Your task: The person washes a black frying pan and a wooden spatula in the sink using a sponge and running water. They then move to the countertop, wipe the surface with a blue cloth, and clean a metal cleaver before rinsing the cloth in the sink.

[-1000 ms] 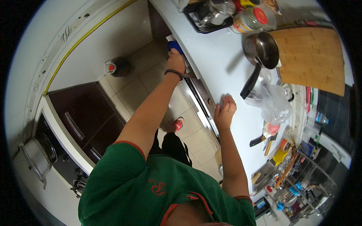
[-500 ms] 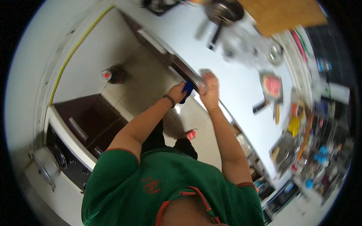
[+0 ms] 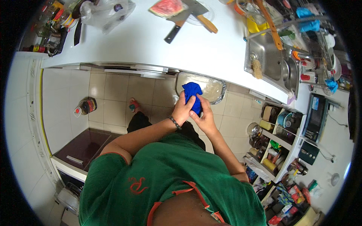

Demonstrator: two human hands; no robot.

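Shifted since the earlier frame: your right hand (image 3: 206, 118), off the front edge of the glossy white countertop (image 3: 132, 47) and onto the crumpled royal-blue cloth (image 3: 193, 90), which your left hand (image 3: 181, 109) alone grips there. Now the cloth is between both your hands, in front of your body and below the counter edge. Left hand: fingers curled around the cloth's left side, thumb across its front, dark beaded bracelet (image 3: 174, 122) at the wrist. Right hand: thumb and fingers closed on the cloth's lower right edge. Just beyond the cloth, partly hidden by it: one rounded rectangular bin (image 3: 221, 91), pale inside, its contents too unclear to tell. On the countertop, well apart from your hands: one broad-bladed steel cleaver with a black handle (image 3: 172, 34), one wooden-handled knife (image 3: 207, 24), one red-fleshed piece of food (image 3: 166, 8) beside the cleaver blade, one crumpled clear plastic bag (image 3: 107, 17).
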